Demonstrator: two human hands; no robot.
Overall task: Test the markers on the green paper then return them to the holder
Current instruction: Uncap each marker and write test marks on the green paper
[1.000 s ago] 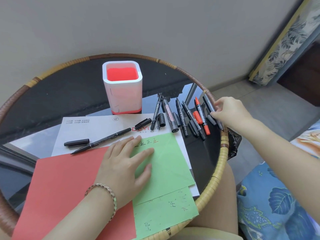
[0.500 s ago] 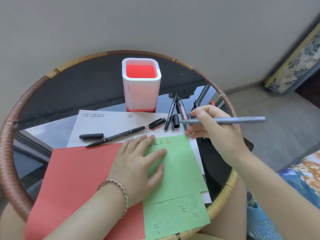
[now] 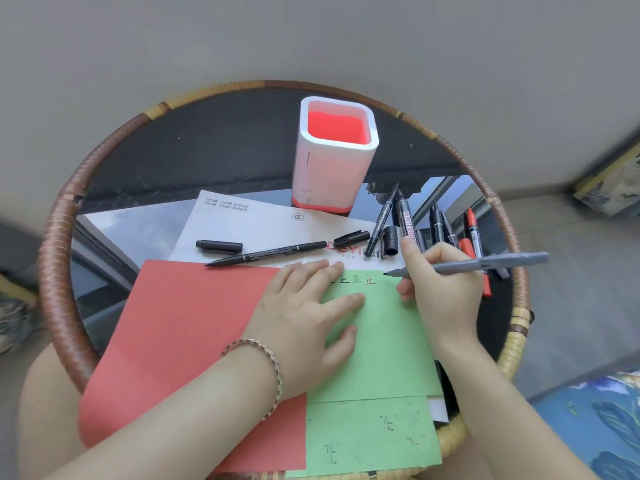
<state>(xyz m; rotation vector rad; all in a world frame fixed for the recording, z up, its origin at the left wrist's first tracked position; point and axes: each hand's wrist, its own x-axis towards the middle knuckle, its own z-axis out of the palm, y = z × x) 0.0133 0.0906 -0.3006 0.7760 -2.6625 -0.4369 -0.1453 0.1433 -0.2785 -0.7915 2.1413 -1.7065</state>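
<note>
**A grey marker meets the green paper**

The fat black marker [image 3: 408, 226] has red and white letters down its side. They look like "WHITEBO", and then the right hand [image 3: 441, 289] hides the rest. The white sheet [image 3: 256, 223] has red letters that look like "DEYI", partly covered, a small round mark with "CCC" in it, and tiny upside-down print too small to read.

The green paper [image 3: 381, 341] has a row of little signs near its top edge. They look like 正. Two are black and one is red. A second green sheet [image 3: 367, 438] lies below it with a few black scribbles.

The right hand pinches a grey marker [image 3: 485, 265] like a pencil. Its dark tip is at the top edge of the green paper, just right of the red sign. I cannot tell if the tip touches.

The left hand [image 3: 304, 313] lies flat and open, fingers spread, pressing on the green paper and the red paper [image 3: 187, 334]. It grips nothing. A bracelet [image 3: 266, 358] is on that wrist.

The holder [image 3: 334, 157] is white outside and red inside. It stands upright at the back of the round table [image 3: 55, 254].

A thin black marker [image 3: 266, 254] lies uncapped on the white sheet, with a black cap [image 3: 219, 245] near it. More markers [image 3: 457, 237], black and red, lie in a bunch on the right.
</note>
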